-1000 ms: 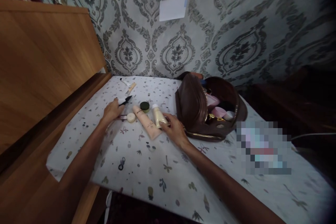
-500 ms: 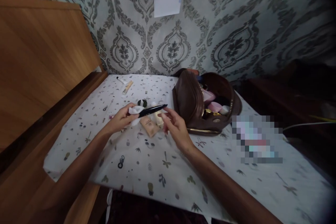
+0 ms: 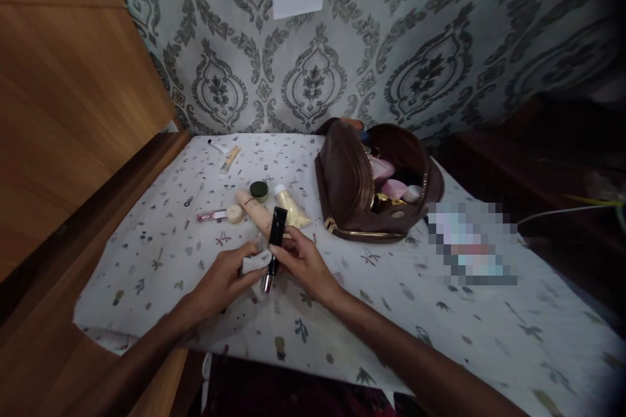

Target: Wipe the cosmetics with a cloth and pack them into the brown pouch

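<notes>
My right hand pinches a slim black cosmetic tube with a shiny metallic lower end, held nearly upright. Closed around a crumpled white wipe, my left hand presses it against the tube's side. Just beyond the hands lie a beige squeeze tube and a pale yellow tube with a white cap. Behind them stands a small jar with a dark green lid. A round cream-coloured pot and a pink lip gloss tube lie to the left.
An unzipped brown bag, holding pink and gold items, stands at the right. A blurred-out flat item lies beyond it. Two small slim items, one a beige tube, rest at the back left. A wooden panel borders the left side.
The black tube has swung from nearly level to nearly upright and come closer to me. My right hand, formerly with fingers at its tip, now grips it. The view has shifted slightly.
</notes>
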`<action>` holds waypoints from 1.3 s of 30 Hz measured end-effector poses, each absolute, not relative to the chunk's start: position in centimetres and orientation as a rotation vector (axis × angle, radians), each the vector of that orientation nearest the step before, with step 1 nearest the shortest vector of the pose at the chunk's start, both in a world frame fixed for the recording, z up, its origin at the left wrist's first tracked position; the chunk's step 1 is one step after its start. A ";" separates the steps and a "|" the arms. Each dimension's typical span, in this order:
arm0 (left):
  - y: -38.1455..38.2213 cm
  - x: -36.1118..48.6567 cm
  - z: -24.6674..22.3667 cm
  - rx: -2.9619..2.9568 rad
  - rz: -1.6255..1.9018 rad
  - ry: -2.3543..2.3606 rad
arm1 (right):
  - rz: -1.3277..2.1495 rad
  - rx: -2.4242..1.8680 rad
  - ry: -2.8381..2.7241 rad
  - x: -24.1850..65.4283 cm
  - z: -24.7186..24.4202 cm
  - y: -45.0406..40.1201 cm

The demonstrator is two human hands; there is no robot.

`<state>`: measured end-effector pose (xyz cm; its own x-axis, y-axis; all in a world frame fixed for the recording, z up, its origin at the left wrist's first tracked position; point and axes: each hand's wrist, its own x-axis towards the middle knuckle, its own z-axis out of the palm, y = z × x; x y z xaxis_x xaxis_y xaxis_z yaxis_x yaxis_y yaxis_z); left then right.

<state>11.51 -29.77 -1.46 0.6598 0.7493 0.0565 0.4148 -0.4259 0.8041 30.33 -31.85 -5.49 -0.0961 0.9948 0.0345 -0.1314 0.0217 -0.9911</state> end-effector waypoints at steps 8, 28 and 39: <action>-30.0 8.8 -2.7 2.079 0.615 1.145 | 0.880 -1.367 -1.760 29.5 -5.0 -30.9; -30.1 7.4 -4.0 2.292 0.709 1.100 | 0.424 -1.288 -2.167 27.5 -6.8 -32.7; -30.0 7.5 -4.1 2.255 0.732 1.080 | 0.323 -1.436 -2.147 27.7 -6.5 -32.6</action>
<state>7.53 -30.04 -4.11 0.5338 0.8107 0.2405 0.5236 -0.5402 0.6588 27.68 -32.61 -6.52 -0.2930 0.9093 0.2954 0.7822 0.4056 -0.4729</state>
